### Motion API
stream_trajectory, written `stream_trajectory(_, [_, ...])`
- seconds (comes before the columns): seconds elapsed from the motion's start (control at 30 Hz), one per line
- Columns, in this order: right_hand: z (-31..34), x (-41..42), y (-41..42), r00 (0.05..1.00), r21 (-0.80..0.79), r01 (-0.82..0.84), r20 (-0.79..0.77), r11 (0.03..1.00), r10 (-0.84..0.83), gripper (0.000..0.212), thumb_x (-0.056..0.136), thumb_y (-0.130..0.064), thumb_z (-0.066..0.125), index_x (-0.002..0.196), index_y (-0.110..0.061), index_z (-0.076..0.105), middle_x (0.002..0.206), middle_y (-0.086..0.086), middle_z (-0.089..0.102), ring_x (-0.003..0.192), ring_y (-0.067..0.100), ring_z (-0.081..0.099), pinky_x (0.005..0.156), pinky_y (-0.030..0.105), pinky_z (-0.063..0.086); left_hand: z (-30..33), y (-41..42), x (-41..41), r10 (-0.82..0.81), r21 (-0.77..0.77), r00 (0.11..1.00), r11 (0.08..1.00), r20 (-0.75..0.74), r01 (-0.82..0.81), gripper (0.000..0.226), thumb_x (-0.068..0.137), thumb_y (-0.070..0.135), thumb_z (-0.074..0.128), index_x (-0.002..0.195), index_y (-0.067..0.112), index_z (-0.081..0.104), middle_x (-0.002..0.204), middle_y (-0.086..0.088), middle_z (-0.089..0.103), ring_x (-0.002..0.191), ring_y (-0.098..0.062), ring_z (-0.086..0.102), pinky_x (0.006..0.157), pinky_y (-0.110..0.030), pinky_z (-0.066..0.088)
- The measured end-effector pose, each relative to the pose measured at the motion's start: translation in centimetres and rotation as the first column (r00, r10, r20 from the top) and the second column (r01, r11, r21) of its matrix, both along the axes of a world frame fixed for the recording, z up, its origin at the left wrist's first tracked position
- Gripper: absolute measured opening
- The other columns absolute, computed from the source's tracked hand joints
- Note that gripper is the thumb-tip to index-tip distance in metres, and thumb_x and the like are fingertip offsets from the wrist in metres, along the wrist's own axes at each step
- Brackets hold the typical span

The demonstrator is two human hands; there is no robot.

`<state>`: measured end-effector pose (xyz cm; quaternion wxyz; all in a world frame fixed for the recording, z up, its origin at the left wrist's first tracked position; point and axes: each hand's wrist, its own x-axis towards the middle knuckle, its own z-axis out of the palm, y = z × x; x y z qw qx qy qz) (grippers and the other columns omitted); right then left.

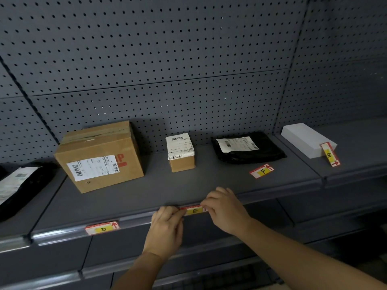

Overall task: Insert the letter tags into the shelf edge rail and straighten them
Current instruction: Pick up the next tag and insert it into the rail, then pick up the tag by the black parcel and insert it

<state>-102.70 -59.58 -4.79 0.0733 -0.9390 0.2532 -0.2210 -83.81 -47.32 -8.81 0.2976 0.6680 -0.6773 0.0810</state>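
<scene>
A red, white and yellow tag marked E [194,210] sits at the shelf edge rail [136,219]. My left hand [166,229] pinches its left end and my right hand [225,208] pinches its right end. The tag marked D [102,228] sits in the rail further left, slightly tilted. A tag marked F [262,171] lies loose on the grey shelf [159,185]. The tag marked G [330,154] leans against a white box [306,139] on the neighbouring shelf to the right.
A large cardboard box [98,155], a small labelled box [181,152] and a black mailer bag [248,147] stand on the shelf behind the rail. Another black bag [18,185] lies at the far left. Pegboard [167,59] backs the shelf, and lower shelves sit below.
</scene>
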Motion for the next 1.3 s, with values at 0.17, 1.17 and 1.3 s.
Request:
stream_trajectory(0.17, [-0.2,-1.4,-1.1,0.994,0.088,0.022,0.101,0.996,-0.031,0.018,0.090,-0.020,0.060,0.104,-0.021,0.071,0.096,-0.008,0.062,0.092,0.010,0.050,0.083,0.026,0.044,0.7,-0.5,-0.4,0.070,-0.090,0.997,0.994,0.034,-0.066,0.018,0.079,0.017,0.060,0.093,0.017,0.071,0.090,0.001,0.062,0.085,-0.023,0.056,0.073,-0.034,0.039])
stream_trajectory(1.17, [1.3,-16.5,-20.4,0.937,0.495,0.326,-0.058,0.805,-0.344,0.043,0.083,-0.032,0.070,0.124,-0.022,0.058,0.106,0.003,0.054,0.086,0.017,0.059,0.081,0.035,0.053,5.9,-23.5,-19.9,0.410,0.384,0.889,0.869,-0.204,-0.312,0.019,0.075,0.041,0.074,0.086,0.034,0.061,0.092,0.011,0.058,0.096,-0.015,0.051,0.083,-0.039,0.041])
stream_trajectory(1.3, [2.1,-17.0,-20.5,0.939,0.535,0.270,0.038,0.800,-0.342,0.018,0.081,-0.025,0.075,0.097,-0.025,0.066,0.094,-0.004,0.059,0.079,0.008,0.059,0.070,0.021,0.046,5.8,-23.0,-19.8,0.365,0.304,0.892,0.910,-0.267,-0.281,0.014,0.082,0.033,0.069,0.082,0.035,0.055,0.080,0.016,0.060,0.086,-0.009,0.054,0.079,-0.034,0.025])
